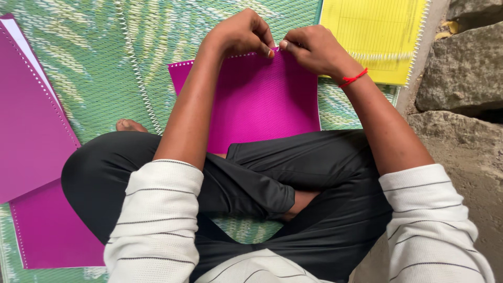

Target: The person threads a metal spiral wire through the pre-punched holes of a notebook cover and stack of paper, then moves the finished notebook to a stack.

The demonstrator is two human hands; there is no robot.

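The magenta cover sheet point(257, 99) lies at frame centre, its punched top edge running left to right. Both hands meet there: left hand point(242, 32) and right hand point(310, 48) pinched together on that edge (fingertips almost touching), above the green mat point(94, 57).

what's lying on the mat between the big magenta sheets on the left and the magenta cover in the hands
In the head view, a loose white spiral binding coil lies on the green mat between them.

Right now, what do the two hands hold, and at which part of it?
Both the left hand and the right hand pinch the magenta cover sheet at its far, punched edge, fingertips close together.
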